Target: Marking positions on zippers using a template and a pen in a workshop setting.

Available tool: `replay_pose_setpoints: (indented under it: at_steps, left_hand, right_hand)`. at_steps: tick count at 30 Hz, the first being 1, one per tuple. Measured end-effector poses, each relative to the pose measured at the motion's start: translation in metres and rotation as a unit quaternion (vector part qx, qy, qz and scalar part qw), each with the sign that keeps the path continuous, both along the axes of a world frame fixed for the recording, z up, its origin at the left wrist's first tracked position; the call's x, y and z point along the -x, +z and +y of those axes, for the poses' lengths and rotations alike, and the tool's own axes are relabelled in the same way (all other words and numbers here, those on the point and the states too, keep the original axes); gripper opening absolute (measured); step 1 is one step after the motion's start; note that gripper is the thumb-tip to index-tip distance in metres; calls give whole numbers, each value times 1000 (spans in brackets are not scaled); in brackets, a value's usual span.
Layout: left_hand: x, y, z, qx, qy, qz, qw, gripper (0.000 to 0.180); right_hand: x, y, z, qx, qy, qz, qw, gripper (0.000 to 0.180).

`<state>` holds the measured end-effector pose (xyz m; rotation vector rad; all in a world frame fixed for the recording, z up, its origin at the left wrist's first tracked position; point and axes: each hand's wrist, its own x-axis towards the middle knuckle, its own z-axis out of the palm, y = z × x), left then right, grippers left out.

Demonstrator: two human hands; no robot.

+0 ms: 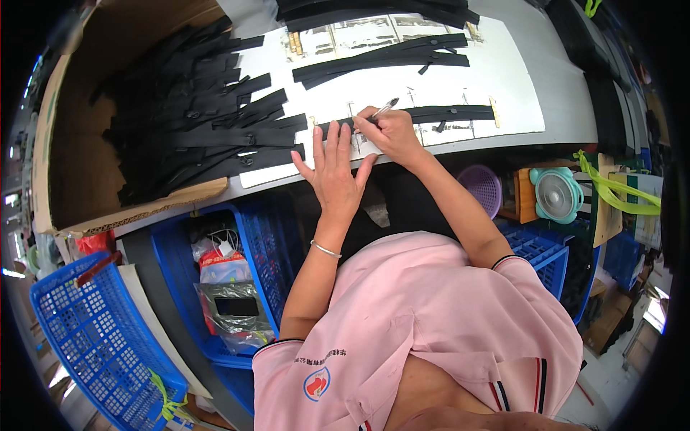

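Note:
My left hand (335, 172) lies flat with its fingers spread, pressing on a black zipper (456, 113) near the front edge of a white board (507, 79). Pinched in my right hand (394, 135) is a pen (388, 105), its lower end hidden by the fingers close to the zipper. The zipper stretches rightward past my right hand, with a dark pull hanging near its right part. Marked lines and dark smudges show on the board around it. Farther back, more black zippers (381, 59) rest across the board.
On the left, a cardboard box (72, 122) lies open with a heap of black zippers (194, 133) spilling onto the board. Blue crates (165, 251) stand below the table. To the right are a purple basket (480, 188) and a small teal fan (557, 195).

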<state>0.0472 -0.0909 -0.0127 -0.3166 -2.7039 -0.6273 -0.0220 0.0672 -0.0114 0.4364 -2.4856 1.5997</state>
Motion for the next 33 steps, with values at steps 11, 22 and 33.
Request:
replay_pose_setpoints:
  at_steps: [11, 22, 33]
  left_hand:
    - [1, -1, -1, 13, 4, -12, 1000, 71]
    - [-3, 7, 4, 17, 5, -33, 999, 75]
    - [15, 16, 74, -65, -117, -16, 991, 55]
  right_hand:
    - [-10, 36, 63, 97, -143, -42, 984, 19]
    - [-3, 10, 87, 20, -159, 12, 987, 26]
    - [-2, 6, 84, -14, -162, 56, 985, 25]
